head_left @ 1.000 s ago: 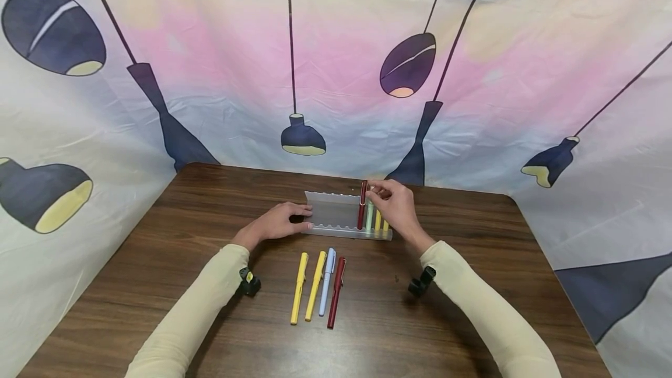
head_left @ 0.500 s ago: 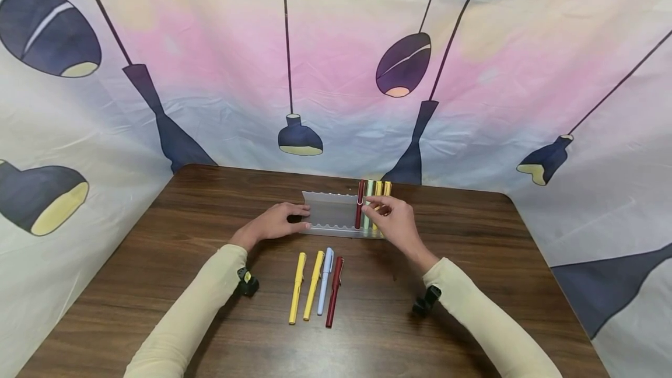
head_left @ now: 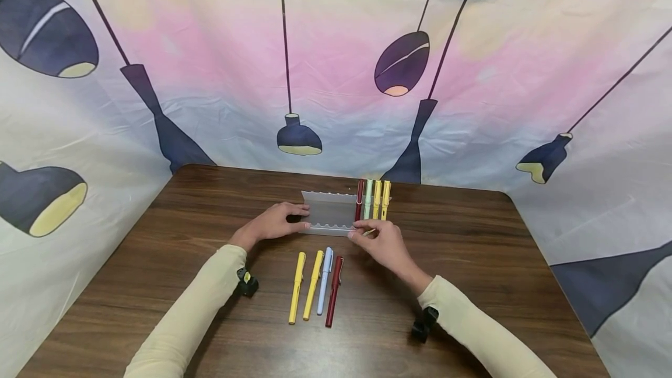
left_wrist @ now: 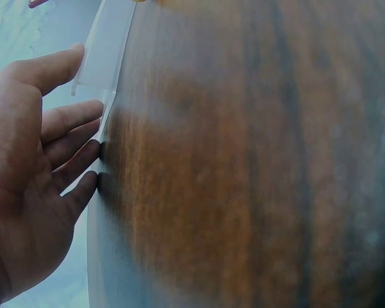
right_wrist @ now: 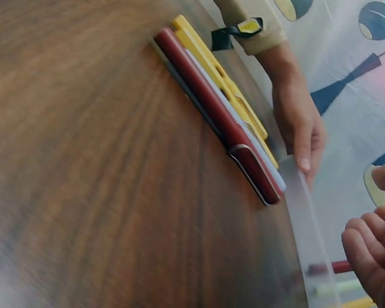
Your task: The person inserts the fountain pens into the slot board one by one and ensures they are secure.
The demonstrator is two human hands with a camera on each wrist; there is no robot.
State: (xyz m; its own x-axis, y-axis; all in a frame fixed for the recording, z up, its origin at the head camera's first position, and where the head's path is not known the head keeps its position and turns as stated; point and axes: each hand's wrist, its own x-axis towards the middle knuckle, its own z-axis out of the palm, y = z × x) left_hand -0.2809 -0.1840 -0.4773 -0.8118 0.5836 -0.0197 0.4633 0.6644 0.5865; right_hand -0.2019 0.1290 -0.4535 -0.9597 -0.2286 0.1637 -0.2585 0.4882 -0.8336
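Observation:
A clear plastic pen rack (head_left: pixel 332 212) with notched edges stands toward the back of the table. My left hand (head_left: pixel 272 222) rests at its left end, thumb and fingers touching the end in the left wrist view. Side by side at the rack's right end lie a dark red pen (head_left: pixel 359 198), a pale green pen (head_left: pixel 368 197) and two yellow pens (head_left: pixel 381 197). My right hand (head_left: pixel 384 245) is at the rack's front edge, below those pens and partly covering their lower ends. Its fingers are loosely bent and hold nothing in the right wrist view.
In front of the rack, two yellow pens (head_left: pixel 305 286), a light blue pen (head_left: pixel 325 282) and a dark red pen (head_left: pixel 335 291) lie in a row on the wooden table (head_left: pixel 220 331). A cloth printed with lamps (head_left: pixel 336 63) hangs behind the table.
My right hand has left the dark red pen in the rack and moved down toward the front edge, uncovering the tops of the rack's pens. My left hand stays at the rack's left end.

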